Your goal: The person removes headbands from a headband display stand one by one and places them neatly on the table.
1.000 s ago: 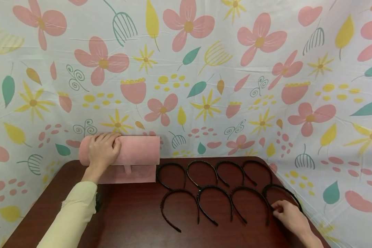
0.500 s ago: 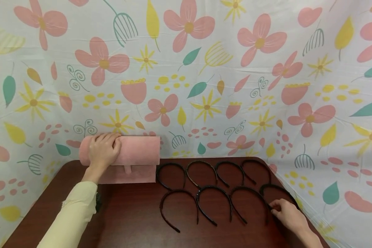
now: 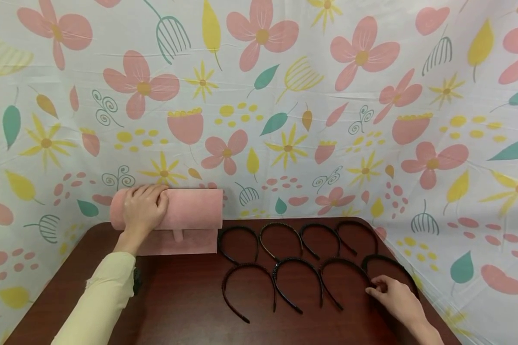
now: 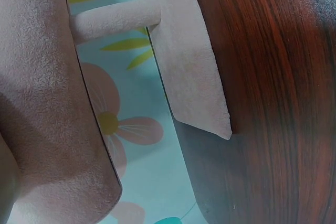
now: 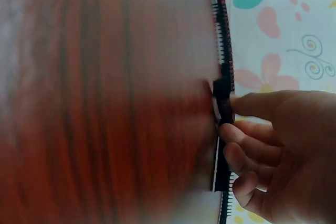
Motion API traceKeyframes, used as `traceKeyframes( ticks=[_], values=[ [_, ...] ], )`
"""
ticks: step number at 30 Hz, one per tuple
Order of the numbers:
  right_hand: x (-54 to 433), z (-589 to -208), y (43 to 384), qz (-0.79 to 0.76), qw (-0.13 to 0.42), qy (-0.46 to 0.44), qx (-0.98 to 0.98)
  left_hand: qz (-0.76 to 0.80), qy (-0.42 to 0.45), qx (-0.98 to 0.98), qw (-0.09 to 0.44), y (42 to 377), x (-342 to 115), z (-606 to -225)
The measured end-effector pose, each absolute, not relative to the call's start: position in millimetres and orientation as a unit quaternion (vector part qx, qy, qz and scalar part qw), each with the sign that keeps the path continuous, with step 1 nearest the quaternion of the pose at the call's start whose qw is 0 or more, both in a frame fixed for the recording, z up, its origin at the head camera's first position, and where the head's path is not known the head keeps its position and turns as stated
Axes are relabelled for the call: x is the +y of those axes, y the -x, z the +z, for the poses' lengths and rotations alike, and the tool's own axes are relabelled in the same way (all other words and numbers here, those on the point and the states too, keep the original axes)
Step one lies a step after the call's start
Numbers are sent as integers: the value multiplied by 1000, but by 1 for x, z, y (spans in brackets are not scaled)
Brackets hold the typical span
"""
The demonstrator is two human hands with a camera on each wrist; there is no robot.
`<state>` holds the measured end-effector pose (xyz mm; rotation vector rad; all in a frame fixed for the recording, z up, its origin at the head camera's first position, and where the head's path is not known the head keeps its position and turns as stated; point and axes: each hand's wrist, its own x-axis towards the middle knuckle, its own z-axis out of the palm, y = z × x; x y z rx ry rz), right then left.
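In the head view a pink plush display stand (image 3: pixel 194 208) sits at the back left of the table, with a horizontal roll above a flat base. My left hand (image 3: pixel 144 208) grips the roll near its left end, fingers curled over the top. The left wrist view shows the roll, its short post (image 4: pixel 118 19) and the base. At the right my right hand (image 3: pixel 394 297) pinches a dark headband (image 3: pixel 343 261) of the front row by its right end. The right wrist view has thumb and fingers about that thin toothed band (image 5: pixel 224 108).
Several more dark headbands lie in two rows, such as a beaded one (image 3: pixel 280 225) behind and a wider black one (image 3: pixel 388 258) at the far right. The brown table (image 3: pixel 190 297) meets a flowered cloth (image 3: pixel 250 96) at the back and right.
My right hand has shifted slightly left, from beside the far-right headband to the neighbouring headband's right end. The far-right headband moved a little left earlier. My left hand stays on the stand.
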<state>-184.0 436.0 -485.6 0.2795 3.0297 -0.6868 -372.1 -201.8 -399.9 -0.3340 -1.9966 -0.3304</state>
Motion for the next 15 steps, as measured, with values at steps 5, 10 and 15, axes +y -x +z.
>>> traceKeyframes(
  ticks=[5,10,15],
  values=[
    [434,-484,186,-241,-4,-94,966,-143,136,-834,515,370,-201,-399],
    [438,-485,184,-302,-12,-116,946,-141,136,-833,518,370,-201,-399],
    [439,-482,181,-358,-26,-126,925,-142,140,-833,516,369,-200,-398]
  ],
)
